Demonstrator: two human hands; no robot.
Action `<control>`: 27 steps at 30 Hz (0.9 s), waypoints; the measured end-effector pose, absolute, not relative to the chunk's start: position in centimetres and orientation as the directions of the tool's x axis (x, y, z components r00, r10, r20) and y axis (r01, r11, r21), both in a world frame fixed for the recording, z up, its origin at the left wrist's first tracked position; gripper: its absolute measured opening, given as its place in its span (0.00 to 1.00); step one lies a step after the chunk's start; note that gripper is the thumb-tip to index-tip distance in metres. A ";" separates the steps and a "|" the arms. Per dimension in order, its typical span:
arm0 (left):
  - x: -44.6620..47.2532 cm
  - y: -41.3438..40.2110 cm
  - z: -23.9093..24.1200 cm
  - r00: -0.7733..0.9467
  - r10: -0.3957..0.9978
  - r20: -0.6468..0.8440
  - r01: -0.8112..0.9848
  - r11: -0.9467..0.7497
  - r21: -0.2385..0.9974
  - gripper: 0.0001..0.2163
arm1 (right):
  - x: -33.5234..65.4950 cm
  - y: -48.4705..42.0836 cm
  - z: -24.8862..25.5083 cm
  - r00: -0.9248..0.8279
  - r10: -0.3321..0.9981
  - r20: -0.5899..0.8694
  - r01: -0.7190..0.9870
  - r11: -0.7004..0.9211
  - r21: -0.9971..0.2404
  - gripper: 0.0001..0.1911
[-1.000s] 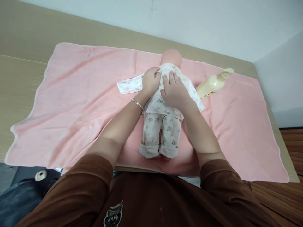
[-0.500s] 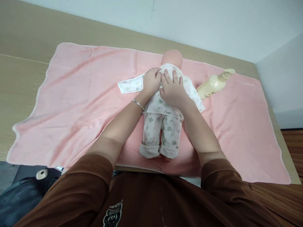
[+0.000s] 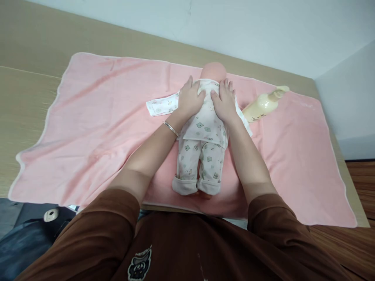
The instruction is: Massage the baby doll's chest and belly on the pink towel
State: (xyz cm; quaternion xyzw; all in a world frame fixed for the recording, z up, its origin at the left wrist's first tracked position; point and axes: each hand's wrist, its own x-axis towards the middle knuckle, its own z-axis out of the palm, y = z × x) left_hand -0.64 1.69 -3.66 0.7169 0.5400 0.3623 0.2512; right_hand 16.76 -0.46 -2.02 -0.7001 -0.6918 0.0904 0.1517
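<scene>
Wearing printed white clothes [image 3: 206,128], the doll [image 3: 213,71] has turned-up cuffs [image 3: 184,186].

Baby doll [image 3: 207,113], stretched out straight, head [image 3: 213,71] toward counter's [image 3: 26,97] far edge, legs toward near edge. Head pink, smooth, rounded. Shirt [image 3: 205,130] white, small green-grey print; one sleeve [image 3: 162,105] flat, out toward counter's left end, other slanting down. Matching trousers [image 3: 187,162], pale cuffs [image 3: 184,186] turned up.
</scene>
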 end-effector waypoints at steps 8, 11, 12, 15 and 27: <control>-1.9 -2.7 3.1 0.527 0.850 0.001 0.733 -0.455 0.505 0.17 | 17.6 -0.2 -1.6 0.026 1.000 -0.012 0.939 -0.029 -0.342 0.47; -2.3 -3.4 4.8 0.562 0.822 -0.092 0.763 -0.473 0.441 0.16 | 16.0 -2.3 0.6 0.028 0.995 -0.097 0.971 -0.050 -0.236 0.47; -2.2 -3.1 4.7 0.551 0.830 -0.079 0.758 -0.460 0.462 0.16 | 15.3 -3.2 1.4 0.026 0.993 -0.117 0.978 -0.050 -0.205 0.47; -1.7 -1.1 2.6 0.482 0.875 0.041 0.718 -0.421 0.554 0.20 | 13.0 -5.7 2.9 0.009 0.989 -0.146 0.992 -0.027 -0.123 0.45; 0.2 -4.5 4.1 0.469 0.883 -0.011 0.827 -0.435 0.356 0.22 | 15.1 -3.2 0.9 -0.038 0.991 0.129 0.957 0.073 -0.279 0.25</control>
